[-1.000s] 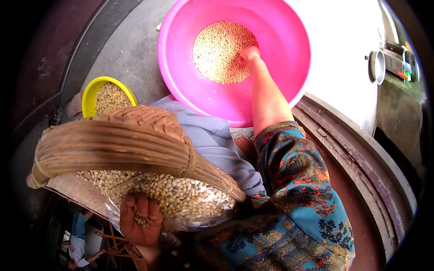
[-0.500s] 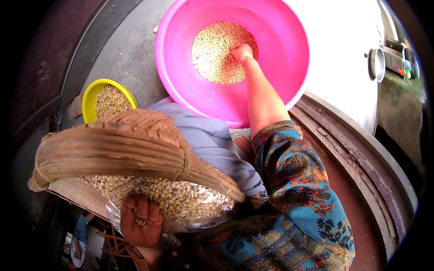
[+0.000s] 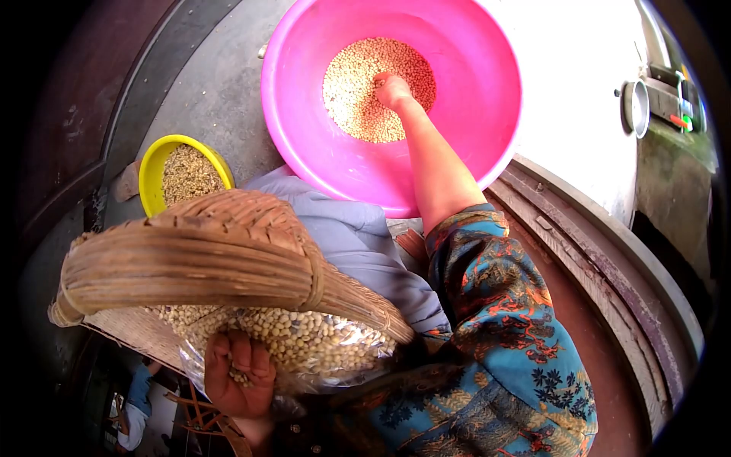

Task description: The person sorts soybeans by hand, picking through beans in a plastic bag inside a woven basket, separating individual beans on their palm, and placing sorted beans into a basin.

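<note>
My right hand [image 3: 391, 91] reaches into a large pink basin [image 3: 472, 114], its fingers bunched together at the surface of the pale soybeans [image 3: 358, 91] at the bottom. What those fingers hold, if anything, is hidden. A woven bamboo basket [image 3: 190, 263] with a thick bound rim rests on my lap, tilted. More soybeans [image 3: 297, 339] lie inside it on clear plastic [image 3: 358, 365], darker bits among them. At the basket's near side my left hand [image 3: 240, 377] is palm up, fingers curled over a few soybeans.
A yellow bowl [image 3: 152, 179] of darker, mixed beans stands on the concrete floor [image 3: 221, 91] at the left. Wooden boards [image 3: 586, 266] run along the right. A metal pan [image 3: 638, 110] sits at the far right. Part of another person [image 3: 137, 407] shows at lower left.
My right hand has moved slightly left across the beans in the pink basin. The basket's far rim sits a little lower in view. My left hand stays nearly still.
</note>
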Demonstrator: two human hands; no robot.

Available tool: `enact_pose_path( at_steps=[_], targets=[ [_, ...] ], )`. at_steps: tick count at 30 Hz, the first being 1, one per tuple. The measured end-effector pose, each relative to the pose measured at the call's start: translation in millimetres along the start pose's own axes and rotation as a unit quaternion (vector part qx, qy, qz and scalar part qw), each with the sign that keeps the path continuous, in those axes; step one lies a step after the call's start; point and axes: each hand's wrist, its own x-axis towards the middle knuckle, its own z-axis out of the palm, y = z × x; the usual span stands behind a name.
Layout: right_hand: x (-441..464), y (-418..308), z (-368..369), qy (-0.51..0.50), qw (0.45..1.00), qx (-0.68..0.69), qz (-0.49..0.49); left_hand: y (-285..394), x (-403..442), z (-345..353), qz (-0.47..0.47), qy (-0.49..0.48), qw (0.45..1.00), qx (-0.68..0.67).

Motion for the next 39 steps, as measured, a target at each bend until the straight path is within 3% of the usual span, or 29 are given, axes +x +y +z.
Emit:
enact_pose_path(
  at_steps=[4, 5, 15, 25, 31, 33, 34, 37, 39],
  targets=[
    [-11.7, -25.9, -1.9, -0.122, 0.991, -0.056, -0.021, 0.1, -0.5, -1.1, 0.001, -0.003, 1.0, 0.01],
    [-9.1, -24.0, 8.9, -0.125, 0.984, -0.11, -0.062, 0.2, -0.7, -1.4, 0.002, -0.002, 1.0, 0.012],
    [-29.1, -41.6, 44.7, -0.283, 0.933, -0.189, -0.118, 0.3, -0.9, -1.8, 0.005, -0.004, 1.0, 0.007],
    [-28.2, -43.5, 66.0, -0.307, 0.924, -0.142, -0.181, 0.2, -2.1, -2.0, 0.005, -0.002, 1.0, 0.0],
    [-26.1, -55.6, 42.8, -0.315, 0.921, -0.187, -0.131, 0.8, -2.7, -2.1, -0.002, -0.01, 1.0, 0.014],
    [-20.1, -42.9, 29.9, -0.114, 0.989, -0.093, -0.004, 1.1, -2.9, -3.0, -0.003, -0.009, 1.0, 0.016],
    [-8.1, -25.7, 30.1, -0.029, 0.997, -0.067, 0.031, 1.1, -3.2, -3.5, -0.001, -0.006, 1.0, 0.017],
    [-1.8, 5.1, 12.3, 0.153, 0.973, 0.066, 0.158, 1.0, -3.6, -3.9, -0.001, -0.001, 1.0, 0.021],
    [-17.2, 5.3, -8.4, 0.168, 0.93, 0.234, 0.227, 1.1, -2.1, -3.1, -0.005, -0.005, 1.0, 0.024]
  ],
)
